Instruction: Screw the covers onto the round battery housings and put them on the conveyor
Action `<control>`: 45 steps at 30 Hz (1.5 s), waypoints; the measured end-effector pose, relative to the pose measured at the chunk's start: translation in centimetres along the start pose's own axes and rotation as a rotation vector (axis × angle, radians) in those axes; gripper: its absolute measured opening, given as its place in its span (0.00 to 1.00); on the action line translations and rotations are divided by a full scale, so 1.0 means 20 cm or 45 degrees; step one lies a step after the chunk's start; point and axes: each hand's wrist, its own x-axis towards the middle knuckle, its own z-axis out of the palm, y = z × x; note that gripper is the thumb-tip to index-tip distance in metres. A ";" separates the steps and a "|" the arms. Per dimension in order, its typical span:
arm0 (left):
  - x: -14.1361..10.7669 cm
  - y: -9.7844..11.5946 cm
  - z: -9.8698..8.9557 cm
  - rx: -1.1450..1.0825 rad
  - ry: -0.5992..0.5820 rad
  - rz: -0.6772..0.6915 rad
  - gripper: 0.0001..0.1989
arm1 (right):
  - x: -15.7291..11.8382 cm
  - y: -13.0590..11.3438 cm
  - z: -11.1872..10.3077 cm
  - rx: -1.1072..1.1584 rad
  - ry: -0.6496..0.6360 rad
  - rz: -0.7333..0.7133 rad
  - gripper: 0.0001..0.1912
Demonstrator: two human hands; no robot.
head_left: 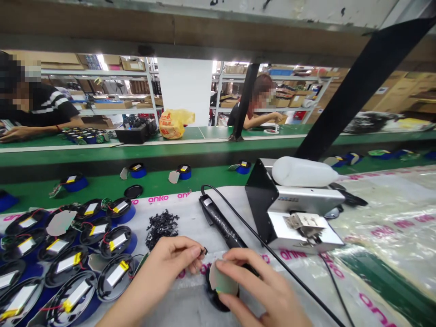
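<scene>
Between thumb and forefinger, my left hand (179,256) pinches a small black plastic part (205,250). My right hand (257,288) grips a round, pale-faced circuit board (221,279) by its edge, tilted up over a black round housing (215,299). Whether the board touches the housing I cannot tell. Behind my left hand lies a heap of small black plastic parts (162,227). A black electric screwdriver (221,220) with a cable rests just beyond my hands, its near end partly hidden by my right hand.
Several blue-and-black round housings with batteries (117,272) crowd the left side. A metal-cased machine (296,209) with a white plastic bottle (301,171) stands at right. More housings sit on the green conveyor belt (156,175). Two people (44,102) work across the line.
</scene>
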 end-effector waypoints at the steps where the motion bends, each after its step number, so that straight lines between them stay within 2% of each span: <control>1: 0.00 -0.01 0.01 -0.161 -0.010 -0.039 0.14 | 0.00 0.00 0.02 -0.035 0.041 -0.041 0.21; 4: -0.02 -0.02 0.04 -0.448 -0.058 -0.091 0.15 | 0.00 0.01 0.06 -0.123 0.112 -0.089 0.20; 8: -0.02 -0.04 0.04 -0.511 -0.092 -0.107 0.15 | -0.02 0.01 0.07 -0.190 0.106 -0.097 0.19; 10: -0.01 -0.07 0.04 -0.448 -0.077 -0.089 0.17 | -0.03 0.01 0.08 -0.230 0.094 -0.115 0.18; 15: 0.00 -0.08 0.08 -0.121 0.077 0.061 0.19 | -0.05 0.02 0.09 -0.442 0.105 -0.161 0.20; 18: -0.01 -0.05 0.09 0.005 0.031 0.173 0.17 | -0.04 0.01 0.08 -0.493 0.066 -0.133 0.24; 21: -0.03 -0.01 0.08 0.192 -0.011 0.266 0.12 | 0.00 -0.02 0.02 -0.348 -0.070 0.006 0.26; 22: -0.03 -0.01 0.07 0.238 -0.010 0.235 0.12 | 0.02 -0.03 0.00 -0.273 -0.128 0.072 0.25; 23: -0.04 -0.01 0.07 0.265 -0.026 0.171 0.17 | 0.03 -0.04 -0.02 -0.203 -0.184 0.140 0.25; 25: -0.05 -0.02 0.07 0.265 -0.101 0.034 0.37 | 0.04 -0.05 -0.07 -0.085 -0.271 0.276 0.24; 26: -0.05 -0.04 0.08 0.247 -0.155 -0.011 0.45 | 0.05 -0.06 -0.08 -0.026 -0.300 0.326 0.24; 27: -0.05 -0.05 0.09 0.215 -0.207 -0.052 0.49 | 0.04 -0.06 -0.10 0.032 -0.314 0.360 0.24; 29: -0.05 -0.09 0.12 0.088 -0.282 -0.128 0.44 | 0.03 -0.05 -0.10 0.156 -0.307 0.383 0.23; 32: -0.03 -0.13 0.15 -0.206 -0.406 -0.246 0.34 | -0.03 -0.02 -0.09 0.330 -0.209 0.434 0.20; 36: 0.00 -0.17 0.13 -0.481 -0.476 -0.329 0.43 | -0.15 0.05 -0.05 0.433 -0.146 0.517 0.19; 38: 0.01 -0.17 0.11 -0.529 -0.473 -0.347 0.45 | -0.20 0.08 -0.04 0.363 -0.139 0.554 0.20; 40: 0.01 -0.16 0.11 -0.511 -0.444 -0.346 0.42 | -0.23 0.09 -0.04 0.270 -0.127 0.559 0.21; 45: 0.03 -0.13 0.16 -0.392 -0.299 -0.380 0.38 | -0.19 0.06 -0.06 0.118 -0.144 0.426 0.22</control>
